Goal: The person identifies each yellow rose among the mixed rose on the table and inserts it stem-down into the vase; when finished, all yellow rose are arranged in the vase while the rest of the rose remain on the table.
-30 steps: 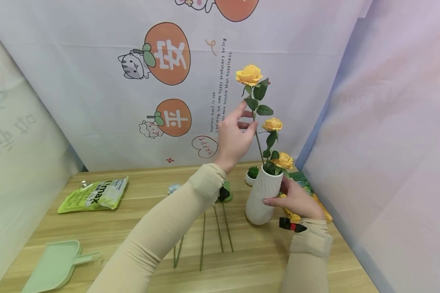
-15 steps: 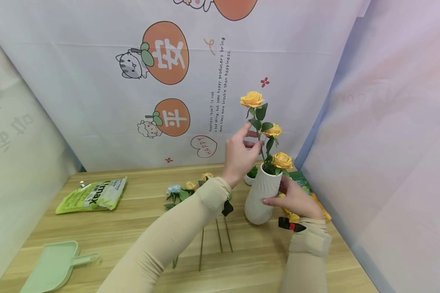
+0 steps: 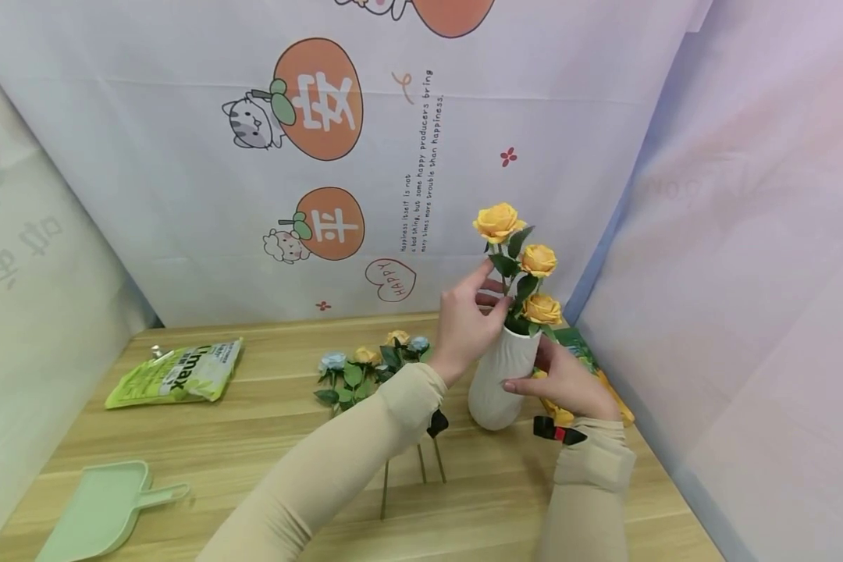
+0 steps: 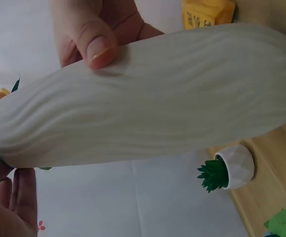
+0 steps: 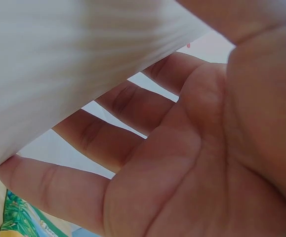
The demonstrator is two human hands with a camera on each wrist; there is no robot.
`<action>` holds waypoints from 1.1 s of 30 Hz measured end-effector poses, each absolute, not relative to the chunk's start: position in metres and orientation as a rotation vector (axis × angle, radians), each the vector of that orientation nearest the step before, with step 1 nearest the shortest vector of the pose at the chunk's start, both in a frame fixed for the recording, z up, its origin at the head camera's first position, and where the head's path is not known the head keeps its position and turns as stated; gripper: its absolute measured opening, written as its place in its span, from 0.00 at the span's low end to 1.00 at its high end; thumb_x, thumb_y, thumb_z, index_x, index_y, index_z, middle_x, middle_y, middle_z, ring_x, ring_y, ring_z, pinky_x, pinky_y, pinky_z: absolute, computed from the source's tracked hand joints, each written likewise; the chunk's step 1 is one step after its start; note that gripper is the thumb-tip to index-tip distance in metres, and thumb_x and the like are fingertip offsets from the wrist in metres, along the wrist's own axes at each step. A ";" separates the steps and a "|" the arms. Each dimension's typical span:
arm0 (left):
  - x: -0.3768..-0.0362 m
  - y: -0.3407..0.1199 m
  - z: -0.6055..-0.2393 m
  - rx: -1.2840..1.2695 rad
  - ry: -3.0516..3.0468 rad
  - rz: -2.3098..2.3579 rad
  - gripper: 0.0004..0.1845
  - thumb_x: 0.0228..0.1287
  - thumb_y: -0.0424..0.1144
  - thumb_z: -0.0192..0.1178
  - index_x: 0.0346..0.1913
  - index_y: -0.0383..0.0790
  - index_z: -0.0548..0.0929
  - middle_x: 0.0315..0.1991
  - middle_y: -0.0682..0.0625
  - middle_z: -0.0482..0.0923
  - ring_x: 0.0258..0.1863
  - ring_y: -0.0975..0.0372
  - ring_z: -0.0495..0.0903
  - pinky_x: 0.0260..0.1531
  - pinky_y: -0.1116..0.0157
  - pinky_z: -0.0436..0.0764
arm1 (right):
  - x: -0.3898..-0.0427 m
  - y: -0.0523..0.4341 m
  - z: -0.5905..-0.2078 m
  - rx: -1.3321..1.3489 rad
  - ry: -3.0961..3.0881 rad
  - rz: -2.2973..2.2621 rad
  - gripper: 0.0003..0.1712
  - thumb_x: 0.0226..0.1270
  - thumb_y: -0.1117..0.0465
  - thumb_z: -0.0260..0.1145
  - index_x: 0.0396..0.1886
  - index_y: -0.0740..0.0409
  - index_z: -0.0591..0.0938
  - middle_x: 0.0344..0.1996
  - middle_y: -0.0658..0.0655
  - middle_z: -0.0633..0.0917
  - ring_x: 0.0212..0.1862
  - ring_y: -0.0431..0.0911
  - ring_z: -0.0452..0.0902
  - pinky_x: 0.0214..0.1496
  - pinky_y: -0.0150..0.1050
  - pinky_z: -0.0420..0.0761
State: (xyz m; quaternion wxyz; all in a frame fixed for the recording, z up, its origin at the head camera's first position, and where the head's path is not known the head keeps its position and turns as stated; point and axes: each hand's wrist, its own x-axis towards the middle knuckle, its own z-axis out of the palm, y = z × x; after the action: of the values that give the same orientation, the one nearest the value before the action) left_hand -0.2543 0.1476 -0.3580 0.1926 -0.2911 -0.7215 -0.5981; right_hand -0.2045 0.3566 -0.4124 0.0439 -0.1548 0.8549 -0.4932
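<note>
In the head view, my left hand (image 3: 467,324) pinches the stem of a yellow artificial rose (image 3: 499,223) just above the mouth of a white vase (image 3: 493,386). That stem's lower end is hidden in the vase. Two more yellow roses (image 3: 538,260) stand in the vase, the lower one close to its rim. My right hand (image 3: 569,382) grips the vase's right side, thumb in front. The vase leans slightly to the right. The right wrist view shows the right fingers (image 5: 118,106) curled behind the vase wall (image 5: 59,49).
Loose blue and yellow roses (image 3: 365,356) lie on the wooden table left of the vase, partly behind my left sleeve. A small potted succulent (image 4: 239,165) stands behind the vase. Farther left are a green bag (image 3: 176,375) and a green dustpan (image 3: 98,507). Yellow packaging (image 3: 558,410) lies at right.
The rose in my left hand has moved down, its stem sinking deeper into the vase, and its bloom has shifted slightly right. My right hand and the vase have stayed in place.
</note>
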 end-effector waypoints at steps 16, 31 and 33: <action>-0.249 0.141 -0.368 -0.772 -2.111 -1.676 0.26 0.72 0.37 0.71 0.70 0.39 0.82 0.39 0.50 0.90 0.36 0.65 0.90 0.37 0.70 0.88 | -0.208 0.359 -0.415 -0.485 2.596 -1.517 0.56 0.66 0.54 0.82 0.86 0.56 0.60 0.74 0.62 0.75 0.74 0.63 0.73 0.70 0.63 0.78; -0.249 0.136 -0.369 -0.747 -2.144 -1.710 0.30 0.73 0.39 0.72 0.74 0.37 0.78 0.41 0.50 0.90 0.37 0.66 0.90 0.37 0.70 0.89 | -0.207 0.358 -0.413 -0.480 2.590 -1.532 0.54 0.66 0.56 0.82 0.85 0.58 0.61 0.72 0.63 0.76 0.72 0.63 0.74 0.67 0.60 0.81; -0.250 0.135 -0.369 -0.747 -2.144 -1.708 0.31 0.73 0.40 0.72 0.74 0.37 0.78 0.41 0.50 0.90 0.37 0.66 0.90 0.37 0.70 0.89 | -0.207 0.358 -0.413 -0.478 2.593 -1.529 0.54 0.66 0.56 0.82 0.85 0.58 0.61 0.73 0.63 0.76 0.72 0.63 0.74 0.67 0.59 0.81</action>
State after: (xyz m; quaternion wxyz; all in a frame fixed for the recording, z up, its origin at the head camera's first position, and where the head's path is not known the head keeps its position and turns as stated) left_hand -0.2497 0.1352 -0.3692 0.1498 -0.2601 -0.7460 -0.5944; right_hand -0.2071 0.3576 -0.4129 0.0468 -0.1567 0.8499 -0.5010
